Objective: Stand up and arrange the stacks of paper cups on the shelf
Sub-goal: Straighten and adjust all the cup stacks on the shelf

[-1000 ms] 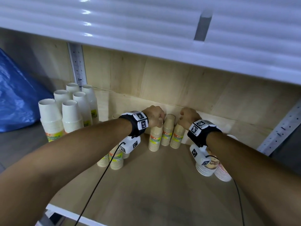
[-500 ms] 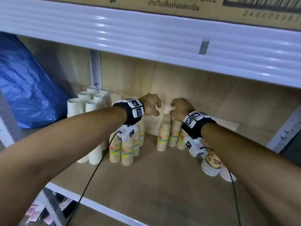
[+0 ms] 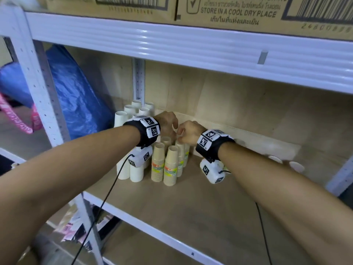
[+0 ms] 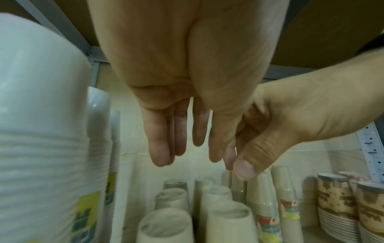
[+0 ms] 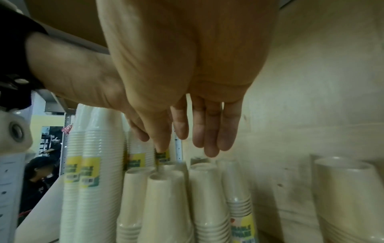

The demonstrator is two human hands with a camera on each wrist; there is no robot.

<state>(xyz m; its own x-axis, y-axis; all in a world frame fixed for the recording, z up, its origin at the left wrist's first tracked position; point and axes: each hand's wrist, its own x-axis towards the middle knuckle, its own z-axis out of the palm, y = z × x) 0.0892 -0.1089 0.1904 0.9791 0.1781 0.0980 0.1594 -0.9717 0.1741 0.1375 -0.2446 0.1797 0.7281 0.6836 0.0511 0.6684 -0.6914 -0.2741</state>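
Several kraft paper cup stacks [image 3: 170, 165] stand upside down in a tight group on the wooden shelf [image 3: 191, 203]. Taller white cup stacks [image 3: 129, 111] stand just left of them. My left hand [image 3: 168, 124] and right hand [image 3: 188, 133] hover close together just above the kraft group, holding nothing. In the left wrist view my left fingers [image 4: 160, 148] hang straight down over the kraft stacks [image 4: 226, 220]. The right wrist view shows my right fingers [image 5: 209, 139] hanging straight over the same stacks [image 5: 166, 205]. Patterned cup stacks [image 4: 336, 202] stand to the right.
A blue bag [image 3: 76, 96] fills the bay to the left, behind the white upright post [image 3: 40, 92]. The white shelf beam [image 3: 191, 48] overhead carries cardboard boxes [image 3: 238, 10]. Two cup stacks [image 3: 296, 166] show past my right forearm. Bare board lies in front of the cups.
Both hands have come off the tops of the kraft stacks and now hang just above them with fingers relaxed. The head view has pulled back and up.
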